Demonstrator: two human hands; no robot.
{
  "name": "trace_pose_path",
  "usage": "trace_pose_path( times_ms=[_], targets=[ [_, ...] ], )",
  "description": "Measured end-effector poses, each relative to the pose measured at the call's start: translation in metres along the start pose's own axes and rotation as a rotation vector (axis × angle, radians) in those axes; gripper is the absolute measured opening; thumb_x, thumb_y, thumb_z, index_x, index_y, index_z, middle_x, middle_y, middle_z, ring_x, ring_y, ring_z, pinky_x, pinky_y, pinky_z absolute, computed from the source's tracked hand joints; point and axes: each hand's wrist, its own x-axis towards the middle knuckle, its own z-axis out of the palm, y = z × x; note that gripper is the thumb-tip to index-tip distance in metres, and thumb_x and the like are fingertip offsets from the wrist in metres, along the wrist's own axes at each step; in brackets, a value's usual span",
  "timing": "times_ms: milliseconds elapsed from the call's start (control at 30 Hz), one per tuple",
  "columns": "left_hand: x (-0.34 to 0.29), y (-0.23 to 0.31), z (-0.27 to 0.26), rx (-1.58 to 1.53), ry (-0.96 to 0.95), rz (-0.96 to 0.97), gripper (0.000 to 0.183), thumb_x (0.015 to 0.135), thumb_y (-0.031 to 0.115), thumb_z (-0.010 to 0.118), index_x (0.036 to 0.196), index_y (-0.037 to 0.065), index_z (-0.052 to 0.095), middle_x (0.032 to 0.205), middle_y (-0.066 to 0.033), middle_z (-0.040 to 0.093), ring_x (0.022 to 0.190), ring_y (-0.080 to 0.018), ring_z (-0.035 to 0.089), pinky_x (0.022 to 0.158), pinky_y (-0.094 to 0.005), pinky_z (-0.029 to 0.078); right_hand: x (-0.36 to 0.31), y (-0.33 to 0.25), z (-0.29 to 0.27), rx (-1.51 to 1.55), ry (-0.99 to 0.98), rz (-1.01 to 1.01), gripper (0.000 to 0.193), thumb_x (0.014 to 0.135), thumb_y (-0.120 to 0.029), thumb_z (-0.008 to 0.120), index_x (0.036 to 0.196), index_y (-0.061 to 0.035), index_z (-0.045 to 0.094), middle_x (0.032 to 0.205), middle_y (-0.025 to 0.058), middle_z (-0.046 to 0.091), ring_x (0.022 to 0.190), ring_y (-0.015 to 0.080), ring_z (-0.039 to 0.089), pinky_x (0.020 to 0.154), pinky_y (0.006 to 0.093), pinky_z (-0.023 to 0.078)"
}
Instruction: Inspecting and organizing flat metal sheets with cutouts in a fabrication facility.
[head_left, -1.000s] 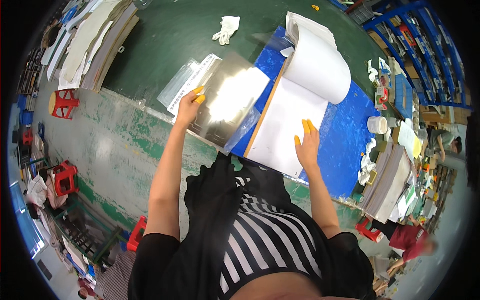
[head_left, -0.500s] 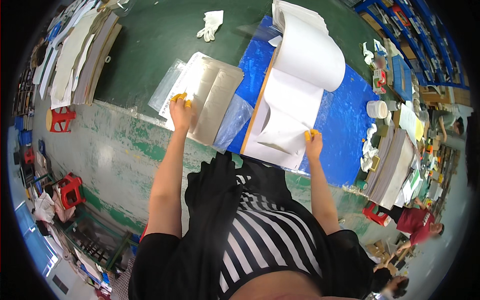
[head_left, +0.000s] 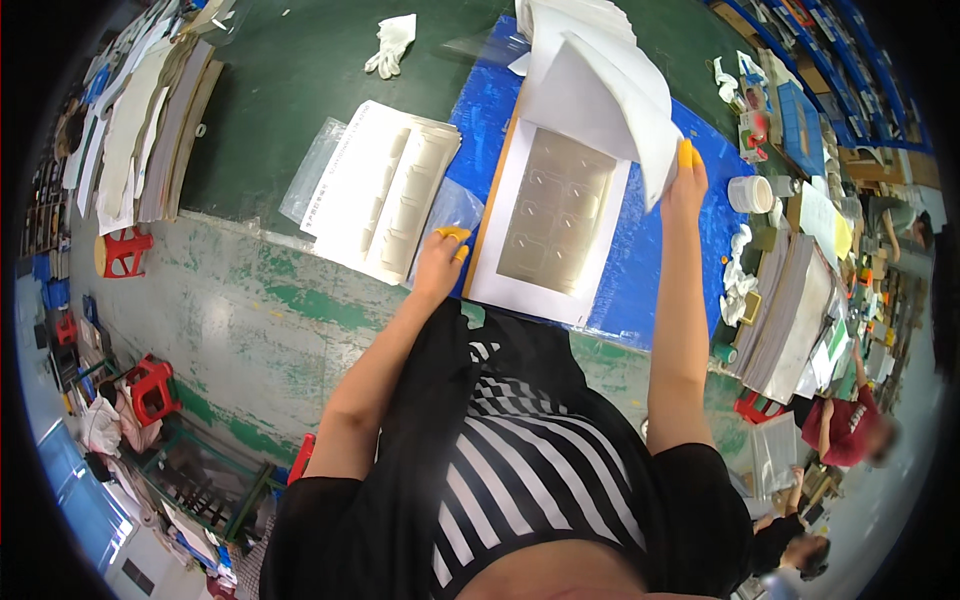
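My right hand (head_left: 685, 185), in yellow finger covers, pinches the edge of a white paper sheet (head_left: 610, 90). The sheet is lifted and folded back toward the far side. Under it a silvery sheet with rectangular outlines (head_left: 555, 210) lies on a white page (head_left: 595, 305), beside a wooden strip (head_left: 497, 190). My left hand (head_left: 440, 262), also in yellow finger covers, is between the strip and a stack of silvery sheets (head_left: 410, 190), over clear plastic film (head_left: 452, 208). Its fingers are apart, with nothing visible in them.
A blue board (head_left: 640, 285) lies under the papers on the green table (head_left: 270, 130). A white glove (head_left: 391, 45) is at the back. Thick paper stacks (head_left: 165, 120) stand at the left, more (head_left: 785, 315) at the right, near a white tub (head_left: 750, 194).
My right hand has moved up and away, lifting the white sheet and uncovering the silvery sheet. My left hand has left the stack's top and moved right, nearer the wooden strip.
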Motion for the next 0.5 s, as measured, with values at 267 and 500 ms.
trace_pose_path(
  times_ms=[267,500],
  targets=[
    [0.005,0.037,0.047,-0.176,-0.187,-0.174,0.036,0.076,0.010,0.062,0.110,0.001,0.054,0.102,-0.0219,0.054,0.097,-0.0379,0.052,0.084,-0.0403,0.042,0.045,0.001,0.017,0.414,-0.302,0.086,0.046,0.092,-0.017,0.044,0.134,-0.0042,0.029,0.134,0.0108,0.034,0.119,0.0305,0.042,0.102,0.0380,0.034],
    [0.005,0.035,0.058,-0.175,-0.217,-0.272,0.044,0.077,0.016,0.061,0.115,-0.002,0.050,0.107,-0.0263,0.052,0.101,-0.0389,0.049,0.088,-0.0409,0.041,-0.052,0.104,-0.050,-0.469,-0.296,0.026,0.044,0.085,-0.008,0.053,0.126,0.0005,0.042,0.131,0.0147,0.040,0.118,0.0249,0.042,0.097,0.0328,0.036]
  ],
)
